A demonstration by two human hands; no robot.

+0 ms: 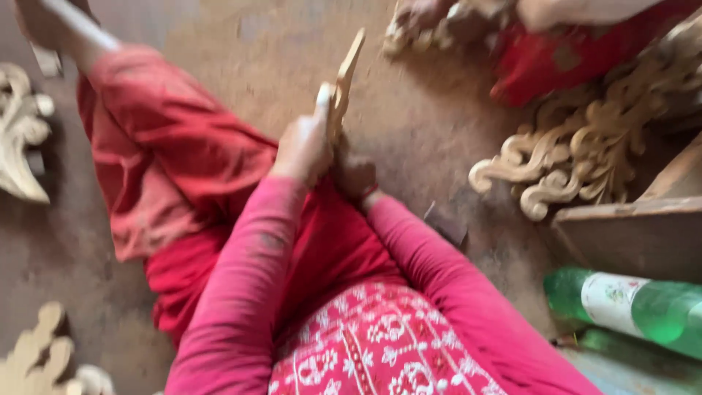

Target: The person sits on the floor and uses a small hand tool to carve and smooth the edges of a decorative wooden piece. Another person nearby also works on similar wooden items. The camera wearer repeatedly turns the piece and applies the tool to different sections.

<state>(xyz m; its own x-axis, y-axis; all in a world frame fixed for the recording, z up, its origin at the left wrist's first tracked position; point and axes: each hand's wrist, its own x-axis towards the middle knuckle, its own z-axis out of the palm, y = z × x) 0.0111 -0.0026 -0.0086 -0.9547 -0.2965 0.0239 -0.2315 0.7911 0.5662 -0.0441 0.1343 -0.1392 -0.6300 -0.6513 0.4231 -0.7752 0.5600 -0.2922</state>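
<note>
I sit on the floor in red clothes with one leg stretched out to the upper left. My left hand [303, 146] grips a thin carved piece of pale wood [344, 80] that stands up on edge in front of me. My right hand [356, 178] is closed low against the same piece, just below and to the right of the left hand, partly hidden behind it. The picture is blurred, so the fingers are hard to make out.
A large scrolled wood carving [578, 150] lies at right, with a wooden board [643, 234] and a green plastic bottle [629, 303] below it. More pale carvings lie at far left [18, 132] and bottom left [36, 358]. Another person in red [578, 44] sits at top right.
</note>
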